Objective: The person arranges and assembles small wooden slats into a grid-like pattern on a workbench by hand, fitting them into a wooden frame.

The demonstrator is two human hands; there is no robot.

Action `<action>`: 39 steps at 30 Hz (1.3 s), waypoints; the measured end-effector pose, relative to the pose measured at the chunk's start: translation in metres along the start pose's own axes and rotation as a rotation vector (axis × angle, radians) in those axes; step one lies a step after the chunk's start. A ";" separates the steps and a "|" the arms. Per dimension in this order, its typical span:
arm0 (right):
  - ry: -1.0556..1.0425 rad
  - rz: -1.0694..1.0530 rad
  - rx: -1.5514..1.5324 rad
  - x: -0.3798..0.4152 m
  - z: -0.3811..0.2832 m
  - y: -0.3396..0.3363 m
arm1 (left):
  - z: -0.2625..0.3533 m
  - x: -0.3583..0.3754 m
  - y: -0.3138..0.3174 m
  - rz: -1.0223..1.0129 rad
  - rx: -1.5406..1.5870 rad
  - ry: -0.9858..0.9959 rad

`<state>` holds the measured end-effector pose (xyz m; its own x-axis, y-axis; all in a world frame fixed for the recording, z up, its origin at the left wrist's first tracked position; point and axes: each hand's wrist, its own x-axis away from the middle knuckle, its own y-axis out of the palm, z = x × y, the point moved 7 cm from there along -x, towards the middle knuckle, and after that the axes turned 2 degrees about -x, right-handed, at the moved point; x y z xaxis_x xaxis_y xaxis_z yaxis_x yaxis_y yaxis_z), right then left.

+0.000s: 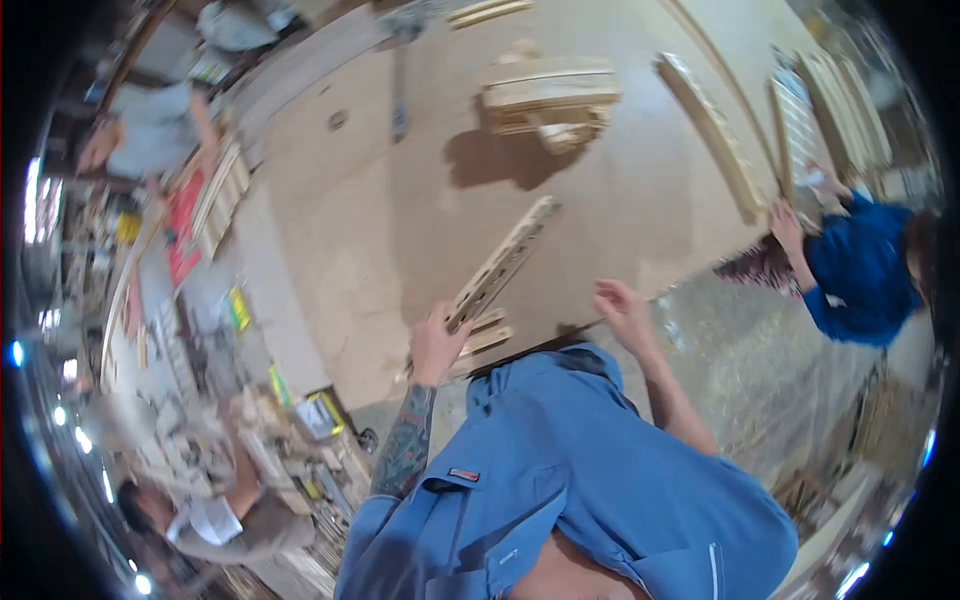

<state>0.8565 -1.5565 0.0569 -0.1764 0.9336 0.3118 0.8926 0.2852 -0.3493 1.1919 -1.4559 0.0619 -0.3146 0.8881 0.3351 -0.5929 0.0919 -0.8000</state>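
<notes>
My left hand (pixel 433 345) is closed around the lower end of a wooden strip with a row of slots (pixel 505 258), which slants up and away over the table. Beneath that hand, a few short wooden pieces (pixel 487 335) lie at the table's near edge. My right hand (pixel 625 312) hovers at the near edge, its fingers loosely bent and nothing visible in them. Farther off on the board-topped table (pixel 330 210) sits a stack of wooden strips (pixel 550 90), with a dark shadow beside it.
A long wooden piece (pixel 710 135) lies at the right of the table. Beside it, a person in blue (pixel 865 270) handles wooden pieces. Other people work at the left, one in grey (pixel 155 130) near stacked strips (pixel 220 200), another (pixel 215 525) lower down. A yellow-and-black box (pixel 320 415) stands near the left corner.
</notes>
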 end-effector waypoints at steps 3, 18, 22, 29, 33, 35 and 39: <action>-0.022 -0.041 0.037 0.013 0.007 0.028 | -0.107 0.045 -0.027 0.329 0.090 -0.161; -0.473 -0.196 0.514 0.036 -0.125 0.153 | -0.172 0.067 -0.165 0.683 -0.097 -0.174; -0.622 -0.281 0.772 0.034 -0.135 0.161 | -0.102 0.065 -0.070 0.243 0.032 0.331; -0.430 -0.524 0.951 -0.004 -0.026 0.158 | -0.096 0.046 -0.012 0.130 -0.020 0.403; -0.586 -0.426 0.818 0.004 -0.043 0.155 | -0.093 0.051 -0.008 0.161 -0.069 0.377; -0.557 -0.399 0.617 -0.008 -0.071 0.132 | -0.070 0.036 -0.023 0.138 -0.055 0.295; -0.292 -0.267 0.369 -0.103 -0.070 0.089 | 0.033 -0.070 -0.070 0.322 -0.034 0.440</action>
<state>0.9827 -1.6429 0.0550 -0.5317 0.8248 0.1923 0.6052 0.5288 -0.5950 1.2311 -1.5390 0.1113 -0.1321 0.9777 -0.1633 -0.4914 -0.2077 -0.8458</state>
